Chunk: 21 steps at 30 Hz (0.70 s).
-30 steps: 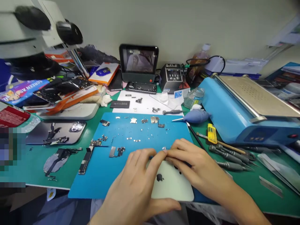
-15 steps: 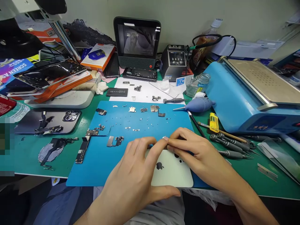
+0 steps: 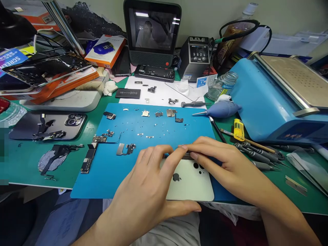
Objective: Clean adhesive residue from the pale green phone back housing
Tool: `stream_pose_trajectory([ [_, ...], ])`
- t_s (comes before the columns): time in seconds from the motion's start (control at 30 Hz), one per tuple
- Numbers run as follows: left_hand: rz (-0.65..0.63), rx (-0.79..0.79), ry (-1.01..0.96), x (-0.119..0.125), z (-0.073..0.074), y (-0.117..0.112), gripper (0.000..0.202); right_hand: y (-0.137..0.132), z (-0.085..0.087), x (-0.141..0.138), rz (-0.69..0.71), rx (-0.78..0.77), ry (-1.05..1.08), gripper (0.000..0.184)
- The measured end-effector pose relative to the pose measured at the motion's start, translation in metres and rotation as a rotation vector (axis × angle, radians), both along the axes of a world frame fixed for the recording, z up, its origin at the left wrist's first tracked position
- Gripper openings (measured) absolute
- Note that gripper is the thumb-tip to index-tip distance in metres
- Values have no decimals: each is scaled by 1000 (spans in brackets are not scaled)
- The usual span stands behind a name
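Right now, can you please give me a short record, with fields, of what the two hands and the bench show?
left hand: holds white phone, thumb at near edge, fingertips at far edge
right hand: pinches the phone's far edge beside the left fingertips
phone: back up, on blue mat
on mat: small parts, far half
right of mat: screwdrivers, blue air blower

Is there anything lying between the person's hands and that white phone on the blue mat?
Nothing visible does. The left hand grips the white phone, thumb at the near edge, fingers at the far edge, where the right hand touches too. The small parts lie farther back on the blue mat.
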<state>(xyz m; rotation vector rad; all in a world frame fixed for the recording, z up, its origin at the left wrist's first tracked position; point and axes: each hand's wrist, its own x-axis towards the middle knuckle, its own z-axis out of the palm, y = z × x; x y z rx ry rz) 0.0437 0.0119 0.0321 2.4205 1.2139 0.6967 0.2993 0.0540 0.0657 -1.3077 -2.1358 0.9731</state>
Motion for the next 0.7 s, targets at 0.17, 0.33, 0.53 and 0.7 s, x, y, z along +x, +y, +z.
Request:
stream_pose_trajectory([
  [0.17, -9, 6, 15, 0, 2, 2, 108, 2, 5, -1, -45, 7, 0, 24],
  [0.33, -10, 24, 37, -1, 1, 2, 105, 3, 9, -3, -73, 1, -18, 23],
  [0.53, -7, 45, 22, 0, 0, 2, 95, 1, 2, -8, -30, 49, 22, 17],
  [0.7, 2, 71, 29, 0, -1, 1, 88, 1, 1, -10, -84, 25, 37, 19],
])
